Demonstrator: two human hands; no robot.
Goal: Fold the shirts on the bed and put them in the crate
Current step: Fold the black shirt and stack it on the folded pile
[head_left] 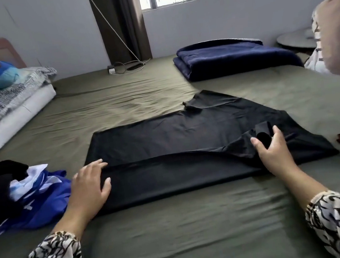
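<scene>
Pinching the sleeve of the black shirt (189,148) spread on the olive bed sheet (177,225), right hand (273,154) mid first fold; left hand (90,184) rests flat, fingers straight, on the hem end; next, tuck that sleeve inward

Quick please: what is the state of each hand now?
Left hand: open, fingers resting flat on the black shirt.
Right hand: fingers curled, pinching the shirt's folded sleeve.

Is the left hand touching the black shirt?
Touching. In the head view, the left hand lies with straight fingers on the near folded edge of the black shirt.
</scene>
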